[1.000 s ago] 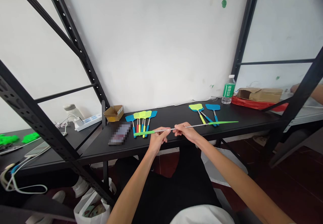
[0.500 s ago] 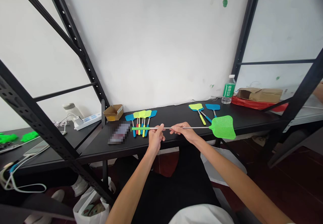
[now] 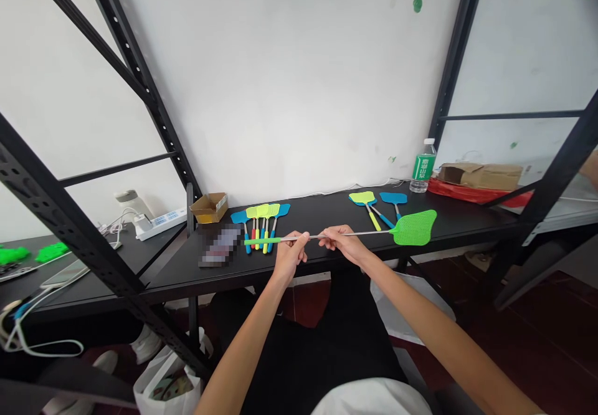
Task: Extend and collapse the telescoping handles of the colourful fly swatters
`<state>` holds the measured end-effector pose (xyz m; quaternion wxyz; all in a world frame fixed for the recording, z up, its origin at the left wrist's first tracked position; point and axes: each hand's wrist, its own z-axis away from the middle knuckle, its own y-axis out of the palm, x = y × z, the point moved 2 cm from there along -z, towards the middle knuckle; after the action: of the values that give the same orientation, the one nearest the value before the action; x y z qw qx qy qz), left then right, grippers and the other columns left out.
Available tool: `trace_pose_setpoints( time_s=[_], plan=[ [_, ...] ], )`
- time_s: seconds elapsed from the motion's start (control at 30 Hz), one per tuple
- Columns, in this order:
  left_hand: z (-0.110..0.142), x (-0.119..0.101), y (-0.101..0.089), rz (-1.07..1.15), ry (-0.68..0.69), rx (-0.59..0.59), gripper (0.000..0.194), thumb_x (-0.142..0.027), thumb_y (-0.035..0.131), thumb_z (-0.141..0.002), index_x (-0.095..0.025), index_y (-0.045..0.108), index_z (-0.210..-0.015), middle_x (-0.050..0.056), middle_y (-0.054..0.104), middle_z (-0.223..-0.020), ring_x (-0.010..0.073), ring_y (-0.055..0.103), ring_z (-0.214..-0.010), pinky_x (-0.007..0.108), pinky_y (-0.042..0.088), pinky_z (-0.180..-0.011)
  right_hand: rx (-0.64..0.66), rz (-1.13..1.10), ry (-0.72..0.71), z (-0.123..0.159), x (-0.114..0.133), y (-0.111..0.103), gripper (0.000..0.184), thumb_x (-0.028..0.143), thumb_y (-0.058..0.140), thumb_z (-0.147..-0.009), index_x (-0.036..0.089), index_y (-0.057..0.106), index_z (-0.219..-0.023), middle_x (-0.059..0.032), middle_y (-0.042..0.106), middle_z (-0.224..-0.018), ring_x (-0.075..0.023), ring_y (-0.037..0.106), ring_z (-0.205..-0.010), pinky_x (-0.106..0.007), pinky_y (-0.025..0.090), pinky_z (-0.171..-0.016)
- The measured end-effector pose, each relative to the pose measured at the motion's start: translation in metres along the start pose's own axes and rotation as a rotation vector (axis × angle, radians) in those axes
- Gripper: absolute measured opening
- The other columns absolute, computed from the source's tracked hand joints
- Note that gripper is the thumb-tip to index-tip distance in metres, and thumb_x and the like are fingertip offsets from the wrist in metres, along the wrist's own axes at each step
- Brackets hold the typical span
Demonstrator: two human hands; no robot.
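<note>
A green fly swatter (image 3: pixel 415 228) with a long thin metal shaft is held nearly level over the front of the black table. My left hand (image 3: pixel 290 255) is closed on the shaft, just right of the green handle. Farther right along the same shaft, my right hand (image 3: pixel 343 243) pinches it with bent fingers. The perforated head points right, past the right hand. Behind the handle lies a row of several fly swatters (image 3: pixel 264 210) in yellow and blue, one with a red grip. Two blue and yellow swatters (image 3: pixel 362 198) overlap at the back right, beside another blue swatter (image 3: pixel 393 198).
An open cardboard box (image 3: pixel 209 208) and a blurred flat object (image 3: pixel 222 245) are at the table's left. A water bottle (image 3: pixel 423 166) stands back right, near a brown carton (image 3: pixel 481 175) on red plastic. Black metal posts (image 3: pixel 154 100) rise on both sides. A power strip (image 3: pixel 162 223) lies left.
The swatter's head has turned about its shaft and looks narrower, with its tip slightly higher. My right hand has shifted slightly right along the shaft; the left hand stays nearly in place.
</note>
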<state>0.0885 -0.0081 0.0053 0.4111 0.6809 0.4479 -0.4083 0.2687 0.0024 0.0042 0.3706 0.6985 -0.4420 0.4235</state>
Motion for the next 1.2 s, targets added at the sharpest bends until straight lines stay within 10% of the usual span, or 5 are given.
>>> trace_pose_setpoints(
  time_s=[0.37,1.2],
  plan=[
    [-0.0027,0.0049,-0.0076,-0.098,-0.003,0.062,0.036,-0.042,0.082,-0.071,-0.015,0.074,-0.094,-0.004,0.054,-0.055,0.0051,0.042,-0.042,0.02,0.032,-0.042,0.022,0.005,0.089,-0.0014,-0.0009,0.0021,0.051,0.059,0.057,-0.089,0.014,0.078,-0.077,-0.0101,0.072,-0.068,-0.0148,0.06,-0.058,-0.028,0.038,-0.056],
    [-0.0002,-0.0032,-0.0004,0.041,-0.039,-0.073,0.04,-0.048,0.079,-0.075,-0.017,0.053,-0.066,-0.011,0.031,-0.043,0.0032,0.024,-0.037,0.019,0.032,-0.037,0.072,0.088,-0.003,0.0027,0.0055,0.0025,0.033,0.045,0.07,-0.084,0.015,0.081,-0.09,-0.0132,0.078,-0.086,-0.0155,0.056,-0.066,-0.03,0.038,-0.06]
  ],
)
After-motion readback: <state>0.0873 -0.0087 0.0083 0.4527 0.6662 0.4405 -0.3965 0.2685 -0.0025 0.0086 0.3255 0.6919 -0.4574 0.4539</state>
